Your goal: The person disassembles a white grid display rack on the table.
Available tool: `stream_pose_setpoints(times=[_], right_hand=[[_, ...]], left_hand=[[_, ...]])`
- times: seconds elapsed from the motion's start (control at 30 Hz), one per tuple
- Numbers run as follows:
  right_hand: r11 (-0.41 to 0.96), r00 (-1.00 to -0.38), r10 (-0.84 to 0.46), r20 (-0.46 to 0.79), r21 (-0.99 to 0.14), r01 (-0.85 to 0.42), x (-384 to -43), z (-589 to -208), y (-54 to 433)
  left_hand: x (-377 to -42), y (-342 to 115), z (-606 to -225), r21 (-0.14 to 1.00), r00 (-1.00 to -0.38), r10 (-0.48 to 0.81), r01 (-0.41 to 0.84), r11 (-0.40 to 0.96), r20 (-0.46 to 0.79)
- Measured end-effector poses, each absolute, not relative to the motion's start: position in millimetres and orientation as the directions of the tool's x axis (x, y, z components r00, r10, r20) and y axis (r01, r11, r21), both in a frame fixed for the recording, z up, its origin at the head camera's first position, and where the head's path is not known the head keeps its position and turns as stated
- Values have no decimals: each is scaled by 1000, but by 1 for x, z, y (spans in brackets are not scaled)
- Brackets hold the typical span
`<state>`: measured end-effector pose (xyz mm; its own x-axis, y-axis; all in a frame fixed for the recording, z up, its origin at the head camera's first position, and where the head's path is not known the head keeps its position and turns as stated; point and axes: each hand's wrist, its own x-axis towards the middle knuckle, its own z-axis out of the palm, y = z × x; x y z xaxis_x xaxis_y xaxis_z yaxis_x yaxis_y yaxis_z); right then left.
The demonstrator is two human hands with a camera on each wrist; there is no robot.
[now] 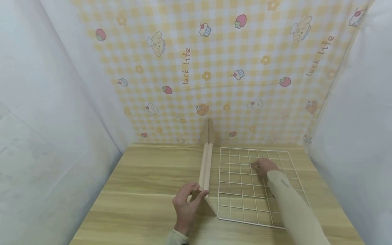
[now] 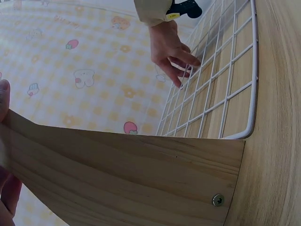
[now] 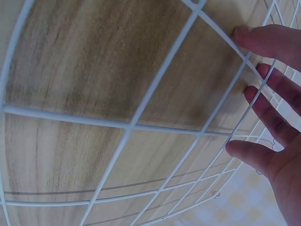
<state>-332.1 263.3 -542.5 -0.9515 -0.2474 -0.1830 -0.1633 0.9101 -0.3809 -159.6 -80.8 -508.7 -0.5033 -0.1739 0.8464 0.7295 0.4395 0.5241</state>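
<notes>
A wooden stand [image 1: 206, 166] made of a long narrow bar with a flat board at each end stands on the table. My left hand [image 1: 187, 205] grips its near end, thumb and fingers on either side. The left wrist view shows the near board [image 2: 141, 174] up close, with a screw [image 2: 218, 200] in its lower corner. To the right of the stand, a white wire grid [image 1: 231, 183] lies on the table. My right hand [image 1: 264, 166] is over its far middle part. In the right wrist view the right fingers [image 3: 273, 117] are spread at the wires, thumb apart from the others.
The wood-grain table [image 1: 137, 204] meets a yellow checked cloth [image 1: 220, 85] with cartoon prints at the back. White sheets [image 1: 352, 119] hang on both sides. The grid's left edge runs close beside the stand.
</notes>
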Motion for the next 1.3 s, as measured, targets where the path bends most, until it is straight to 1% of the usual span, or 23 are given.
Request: stream_pose_setpoints(times=[0.17, 0.3, 0.57, 0.67, 0.77, 0.83, 0.9, 0.97, 1.1, 1.3], right_hand=[[910, -951, -240, -192, -387, -152, -335, -548, 267], [906, -956, -246, -159, -387, -169, -336, -550, 269], [903, -958, -266, -110, -377, -207, -329, -550, 262], [905, -960, -264, -91, -369, -213, -327, -551, 259], [911, -964, -241, -109, -368, -186, -326, -552, 254], [916, -969, -201, -143, -379, -134, -326, -552, 251], [920, -972, -166, -163, -380, -93, -326, -552, 247], [924, -977, -132, -170, -378, -59, -326, -551, 243], [938, -984, -101, -147, -344, -44, -326, -555, 236], [946, -988, -94, -121, -320, -51, -326, -570, 236]], left_hand=[[-159, -83, -508, 518, -501, -164, 733, 442, 850], [-158, -85, -507, 516, -499, -166, 728, 452, 850], [-158, -90, -507, 535, -515, -180, 712, 455, 838], [-157, -91, -507, 554, -530, -192, 697, 455, 826], [-156, -92, -507, 581, -552, -213, 671, 461, 806], [-155, -92, -508, 594, -560, -227, 660, 460, 797], [-155, -92, -509, 595, -555, -236, 659, 461, 797], [-155, -91, -510, 587, -538, -248, 669, 455, 805], [-155, -91, -511, 576, -517, -260, 683, 448, 815], [-155, -91, -512, 547, -506, -224, 693, 470, 833]])
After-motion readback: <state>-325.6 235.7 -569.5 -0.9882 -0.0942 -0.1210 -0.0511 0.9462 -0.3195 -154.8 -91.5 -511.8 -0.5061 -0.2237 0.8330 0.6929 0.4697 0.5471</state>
